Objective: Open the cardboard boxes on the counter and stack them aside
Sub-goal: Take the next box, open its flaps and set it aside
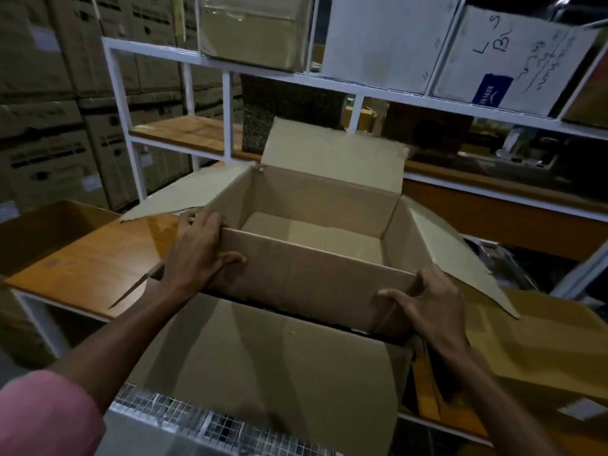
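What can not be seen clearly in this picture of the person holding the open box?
All in the head view:
- Fingers of the left hand and right hand: mostly hidden behind the corners of the open cardboard box.
- Near flap: its lower edge is cut off by the picture's bottom.
- Wire mesh: blurred.
- Print on the stacked cartons: too dark and small.
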The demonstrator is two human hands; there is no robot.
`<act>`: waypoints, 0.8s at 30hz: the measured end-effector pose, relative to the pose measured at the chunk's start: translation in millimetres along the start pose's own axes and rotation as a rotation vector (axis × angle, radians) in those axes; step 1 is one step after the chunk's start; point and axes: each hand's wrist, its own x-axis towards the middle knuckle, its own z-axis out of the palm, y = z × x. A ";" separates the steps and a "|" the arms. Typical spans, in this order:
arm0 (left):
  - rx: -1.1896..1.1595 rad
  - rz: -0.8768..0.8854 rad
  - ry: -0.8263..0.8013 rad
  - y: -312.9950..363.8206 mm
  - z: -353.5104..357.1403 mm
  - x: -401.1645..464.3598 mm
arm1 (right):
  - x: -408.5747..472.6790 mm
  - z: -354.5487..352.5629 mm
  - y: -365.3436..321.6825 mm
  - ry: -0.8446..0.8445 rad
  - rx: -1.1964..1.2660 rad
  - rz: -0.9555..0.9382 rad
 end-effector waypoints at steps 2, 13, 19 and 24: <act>-0.001 -0.025 -0.050 -6.4 6.6 3.0 | 4.0 4.7 -2.0 -0.047 0.011 0.044; 0.150 -0.053 -0.047 14.3 33.5 12.2 | 68.0 11.7 -0.4 -0.224 0.164 0.255; 0.325 0.202 -0.264 30.3 66.4 -11.4 | 91.5 -2.7 -12.7 -0.250 0.188 0.275; 0.359 0.195 -0.298 39.2 71.2 -9.7 | 92.6 -4.6 -14.7 -0.260 0.149 0.287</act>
